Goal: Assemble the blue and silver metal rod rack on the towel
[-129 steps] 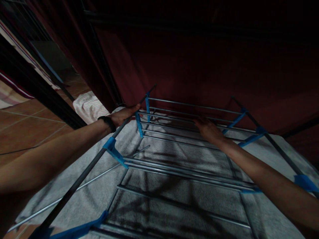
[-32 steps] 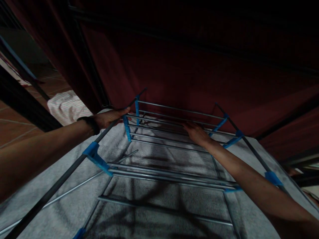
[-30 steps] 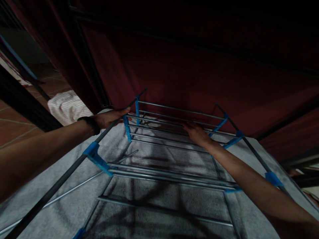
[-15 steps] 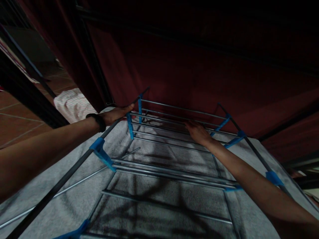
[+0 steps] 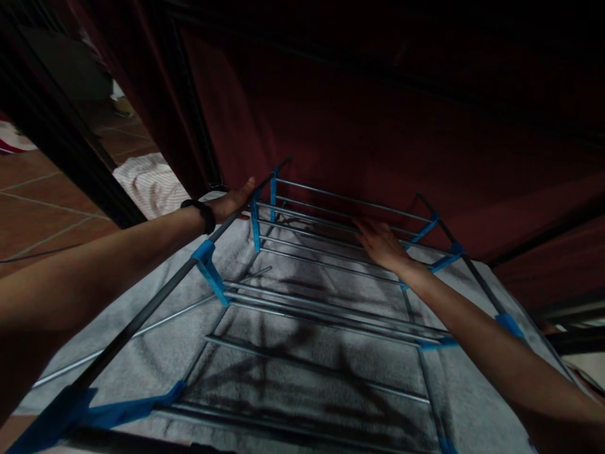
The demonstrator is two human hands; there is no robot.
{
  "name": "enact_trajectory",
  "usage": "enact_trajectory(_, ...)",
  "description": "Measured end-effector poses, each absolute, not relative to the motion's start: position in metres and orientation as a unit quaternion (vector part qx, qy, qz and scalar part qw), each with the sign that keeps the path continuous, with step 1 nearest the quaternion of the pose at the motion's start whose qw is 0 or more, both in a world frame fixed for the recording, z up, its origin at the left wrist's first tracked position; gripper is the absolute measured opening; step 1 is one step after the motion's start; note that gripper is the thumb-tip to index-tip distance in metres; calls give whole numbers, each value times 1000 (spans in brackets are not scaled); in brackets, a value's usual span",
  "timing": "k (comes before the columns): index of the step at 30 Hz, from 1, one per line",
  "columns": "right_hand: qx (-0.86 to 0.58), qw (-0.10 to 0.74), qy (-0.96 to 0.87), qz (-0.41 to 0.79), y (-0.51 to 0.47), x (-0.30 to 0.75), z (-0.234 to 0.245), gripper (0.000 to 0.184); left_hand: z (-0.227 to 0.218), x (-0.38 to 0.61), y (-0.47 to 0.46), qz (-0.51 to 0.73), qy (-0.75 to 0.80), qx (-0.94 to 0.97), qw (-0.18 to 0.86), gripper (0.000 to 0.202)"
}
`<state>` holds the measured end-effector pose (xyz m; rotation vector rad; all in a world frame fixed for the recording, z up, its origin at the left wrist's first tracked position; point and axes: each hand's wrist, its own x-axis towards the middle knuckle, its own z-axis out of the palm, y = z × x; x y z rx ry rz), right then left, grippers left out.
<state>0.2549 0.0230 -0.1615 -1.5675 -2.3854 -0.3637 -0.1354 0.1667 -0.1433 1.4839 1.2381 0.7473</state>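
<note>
A clothes drying rack (image 5: 331,312) with grey metal rods and blue plastic brackets lies over a light grey towel-like cloth (image 5: 302,353). My left hand (image 5: 234,200), a black band on its wrist, is wrapped round the rack's left side tube near the far end. Its thumb points up along the tube, and its other fingers are mostly hidden beneath. Over the far group of rods rests my right hand (image 5: 380,244), fingers stretched out across them. Blue brackets (image 5: 210,271) join the rods to the side tubes.
A dark red curtain (image 5: 354,145) hangs just beyond the rack's far end. Dark frame bars (image 5: 70,132) slant along the left. A striped cloth (image 5: 154,186) lies beside the bed-like surface, above a tiled floor (image 5: 42,208).
My view has shifted slightly, so more of the rack's near end and its large blue bracket shows. Both hands stay at about the same places on the rack.
</note>
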Motion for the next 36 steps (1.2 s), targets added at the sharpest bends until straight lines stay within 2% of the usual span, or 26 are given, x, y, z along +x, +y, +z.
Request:
enact_trajectory(3,-516,128,-838,-125,-6,251,-154,46,-135,-140,162,359,522,605,483,79)
enact_trajectory(8,-505,65,-860,-38,-79,258,-155,41,-130,-178,149,384,531,632,414,59)
enact_trajectory(11,-519,47,-851,57,-117,266,-164,40,-143,-208,131,345,546,616,451,52)
enact_trajectory(14,-537,48,-838,85,-136,264,-175,40,-162,-230,96,312,550,567,527,47)
enact_trajectory(17,-548,50,-833,64,-138,243,-183,41,-181,-240,47,335,512,543,575,47)
enact_trajectory(21,-554,28,-831,50,-128,212,-190,38,-207,-246,-7,337,543,547,540,51)
enact_trajectory(24,-564,20,-824,57,-119,195,-201,36,-221,-241,-27,294,565,618,460,40)
enact_trajectory(27,-557,6,-828,63,-112,174,-211,32,-228,-228,-33,304,547,652,428,32)
enact_trajectory(36,-556,-1,-828,75,-88,119,-206,22,-254,-212,7,327,510,695,388,30)
